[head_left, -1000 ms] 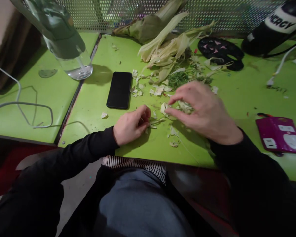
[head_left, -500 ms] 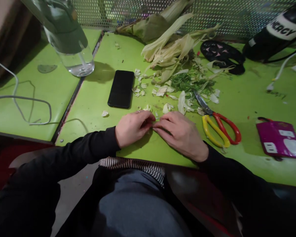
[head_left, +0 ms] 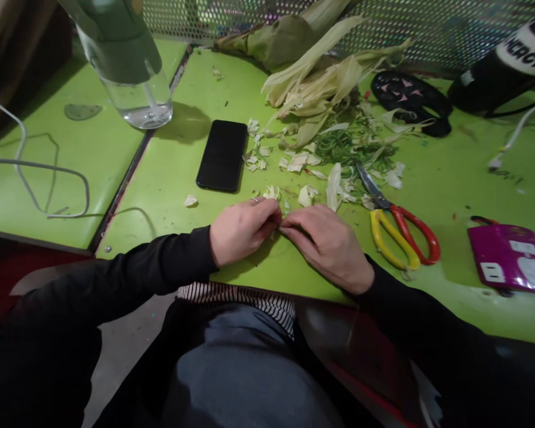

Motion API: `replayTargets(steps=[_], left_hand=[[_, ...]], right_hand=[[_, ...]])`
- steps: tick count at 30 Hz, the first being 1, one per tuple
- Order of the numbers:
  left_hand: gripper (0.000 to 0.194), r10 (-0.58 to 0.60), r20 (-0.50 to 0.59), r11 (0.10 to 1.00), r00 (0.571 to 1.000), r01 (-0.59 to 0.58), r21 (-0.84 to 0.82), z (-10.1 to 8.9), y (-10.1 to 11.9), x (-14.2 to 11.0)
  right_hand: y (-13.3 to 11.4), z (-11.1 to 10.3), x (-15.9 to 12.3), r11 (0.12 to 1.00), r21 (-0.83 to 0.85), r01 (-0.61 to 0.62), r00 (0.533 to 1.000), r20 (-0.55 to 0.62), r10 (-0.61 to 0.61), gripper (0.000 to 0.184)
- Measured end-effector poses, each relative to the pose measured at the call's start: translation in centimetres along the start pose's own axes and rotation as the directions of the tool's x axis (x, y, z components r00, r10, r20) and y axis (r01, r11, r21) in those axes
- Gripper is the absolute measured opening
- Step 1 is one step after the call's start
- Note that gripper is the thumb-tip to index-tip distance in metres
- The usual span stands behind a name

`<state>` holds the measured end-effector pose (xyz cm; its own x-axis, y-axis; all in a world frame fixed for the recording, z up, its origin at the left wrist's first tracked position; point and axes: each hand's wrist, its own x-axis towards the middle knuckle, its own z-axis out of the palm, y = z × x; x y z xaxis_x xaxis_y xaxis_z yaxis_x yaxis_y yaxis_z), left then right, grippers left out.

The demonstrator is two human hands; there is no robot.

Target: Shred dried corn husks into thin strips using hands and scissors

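Observation:
My left hand (head_left: 247,230) and my right hand (head_left: 325,244) meet fingertip to fingertip low over the green table (head_left: 173,208). Both are closed in a pinch, and whatever sits between the fingertips is hidden or too small to name. Just beyond them lie pale cut pieces (head_left: 306,195), which look like bits of corn husk. Scissors (head_left: 395,217) with one red and one yellow handle rest to the right of my right hand. Behind the hands is a heap of green shreds (head_left: 343,145) below dried corn husks (head_left: 321,89).
A black phone (head_left: 222,156) lies beyond my left hand, with a water bottle (head_left: 138,89) behind it. To the right are a purple packet (head_left: 510,255), a black patterned case-like item (head_left: 410,101) and a black bottle (head_left: 494,77). A cable (head_left: 87,193) loops at the left.
The camera view has shifted slightly, so the table things appear a little displaced. Both hands stay pinched together in nearly the same place, with small finger movement.

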<state>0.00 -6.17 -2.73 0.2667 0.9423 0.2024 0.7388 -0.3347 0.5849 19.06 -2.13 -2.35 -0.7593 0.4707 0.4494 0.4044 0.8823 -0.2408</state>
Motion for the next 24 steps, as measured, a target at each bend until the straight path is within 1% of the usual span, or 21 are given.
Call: replayTargets(steps=[3,5,7,10,13,17,20,24], left_hand=[[0.009,0.023,0.006,1.000,1.000,-0.023,-0.013,0.1,-0.1,-0.2],[0.010,0.018,0.013,1.000,1.000,-0.018,-0.002,0.2,-0.2,-0.3],[0.011,0.015,0.023,1.000,1.000,-0.016,0.013,0.2,-0.2,-0.4],[0.012,0.035,0.048,0.999,0.998,-0.036,0.017,0.1,-0.1,-0.5],[0.012,0.032,0.073,0.999,0.997,-0.033,0.011,0.0,0.0,-0.5],[0.011,0.025,0.077,1.000,0.997,-0.024,-0.012,0.0,-0.2,-0.5],[0.011,0.044,0.050,0.999,0.998,-0.043,-0.026,0.2,-0.4,-0.5],[0.012,0.060,0.039,0.998,0.997,-0.058,-0.039,0.2,-0.5,-0.4]], right_hand=[[-0.1,-0.2,0.1,0.989,0.077,-0.125,0.991,0.057,0.120,0.013],[-0.2,-0.4,0.2,0.970,0.116,-0.211,0.975,0.091,0.201,0.012],[-0.2,-0.5,0.2,0.951,0.143,-0.273,0.959,0.116,0.258,0.010],[-0.2,-0.5,0.2,0.938,0.155,-0.310,0.946,0.147,0.288,0.011],[-0.4,-0.6,0.1,0.922,0.176,-0.344,0.936,0.147,0.321,0.010],[-0.5,-1.0,0.0,0.874,0.214,-0.436,0.898,0.168,0.406,0.009],[-0.5,-1.3,-0.2,0.879,0.205,-0.430,0.899,0.188,0.395,0.003],[-0.2,-1.7,-0.5,0.916,0.194,-0.352,0.931,0.172,0.321,0.007]])
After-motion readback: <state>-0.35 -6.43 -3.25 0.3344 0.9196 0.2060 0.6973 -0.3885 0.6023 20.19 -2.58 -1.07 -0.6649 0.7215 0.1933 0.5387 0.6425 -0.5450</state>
